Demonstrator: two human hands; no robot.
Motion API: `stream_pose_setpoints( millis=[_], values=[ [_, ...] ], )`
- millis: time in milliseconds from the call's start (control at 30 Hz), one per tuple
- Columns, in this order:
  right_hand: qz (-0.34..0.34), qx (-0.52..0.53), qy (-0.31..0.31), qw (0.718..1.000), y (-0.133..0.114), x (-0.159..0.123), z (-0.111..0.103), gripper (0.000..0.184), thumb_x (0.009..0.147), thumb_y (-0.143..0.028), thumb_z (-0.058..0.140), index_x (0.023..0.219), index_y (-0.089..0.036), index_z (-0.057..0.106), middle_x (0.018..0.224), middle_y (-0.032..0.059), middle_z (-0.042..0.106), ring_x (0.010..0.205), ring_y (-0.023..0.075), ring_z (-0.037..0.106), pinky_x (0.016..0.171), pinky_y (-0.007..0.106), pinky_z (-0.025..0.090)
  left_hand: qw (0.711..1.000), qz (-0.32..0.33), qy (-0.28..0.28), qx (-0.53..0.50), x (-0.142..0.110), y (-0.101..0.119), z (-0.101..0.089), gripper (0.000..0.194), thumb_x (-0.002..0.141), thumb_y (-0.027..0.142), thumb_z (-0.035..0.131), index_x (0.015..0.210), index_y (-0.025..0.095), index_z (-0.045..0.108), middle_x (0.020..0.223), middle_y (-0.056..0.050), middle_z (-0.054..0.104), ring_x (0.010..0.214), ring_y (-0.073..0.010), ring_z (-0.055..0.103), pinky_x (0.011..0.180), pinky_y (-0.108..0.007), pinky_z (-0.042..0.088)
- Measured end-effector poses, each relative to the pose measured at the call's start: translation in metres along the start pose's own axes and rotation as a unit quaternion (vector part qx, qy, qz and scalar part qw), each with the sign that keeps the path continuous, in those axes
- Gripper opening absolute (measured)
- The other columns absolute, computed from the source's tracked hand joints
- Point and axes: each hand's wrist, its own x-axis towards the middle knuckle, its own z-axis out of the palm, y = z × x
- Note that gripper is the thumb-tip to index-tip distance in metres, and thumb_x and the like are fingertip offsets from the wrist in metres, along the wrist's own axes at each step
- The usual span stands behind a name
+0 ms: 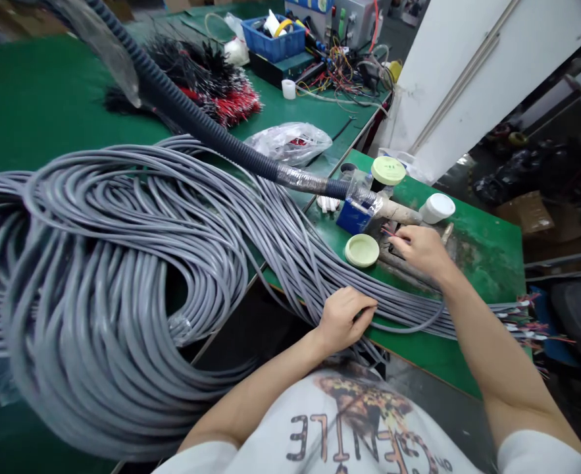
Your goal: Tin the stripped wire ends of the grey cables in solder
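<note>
a grey cable bundle (122, 263) blocks the left hand (347, 320) going leftward, a black corrugated conduit (211, 125) spans above, and only a narrow gap separates the right hand (421, 250) from the white tub (437, 208)

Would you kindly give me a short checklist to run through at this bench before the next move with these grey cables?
1. Left hand on the coiled grey cable bundle: ok, resting on it.
2. Right hand at the thin red and blue wires: cannot tell whether they are held.
3. Thin coloured wire ends: ok, fanned out at the bench's right side.
4. Clear tape around the black corrugated conduit: ok, in place.
5. Pale green round lid: ok, lying flat on the green bench.
</note>
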Motion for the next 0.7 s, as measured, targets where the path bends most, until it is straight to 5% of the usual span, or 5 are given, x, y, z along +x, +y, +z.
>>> stream_pose_setpoints(
  millis=[267, 700],
  values=[
    [0.210, -0.060, -0.028, 0.976, 0.085, -0.017, 0.014, 0.033, 0.084, -0.041, 0.049, 0.084, -0.019, 0.074, 0.085, 0.0100, 0.074, 0.082, 0.0229, 0.065, 0.062, 0.028, 0.036, 1.000, 0.000, -0.013, -0.008, -0.005, -0.002, 0.000, 0.016, 0.082, 0.010, 0.061, 0.095, 0.019, 0.063, 0.081, -0.005, 0.069, 0.074, -0.0159, 0.060, 0.070, -0.031, 0.046],
    [0.227, -0.055, -0.050, 0.971, 0.088, -0.014, 0.037, 0.030, 0.083, -0.040, 0.051, 0.084, -0.020, 0.074, 0.087, 0.0105, 0.073, 0.083, 0.0244, 0.066, 0.066, 0.029, 0.040, 1.000, 0.011, -0.011, 0.001, -0.004, -0.001, -0.001, 0.020, 0.080, 0.008, 0.063, 0.096, 0.018, 0.063, 0.079, -0.004, 0.069, 0.072, -0.0159, 0.060, 0.068, -0.030, 0.046]
  ],
)
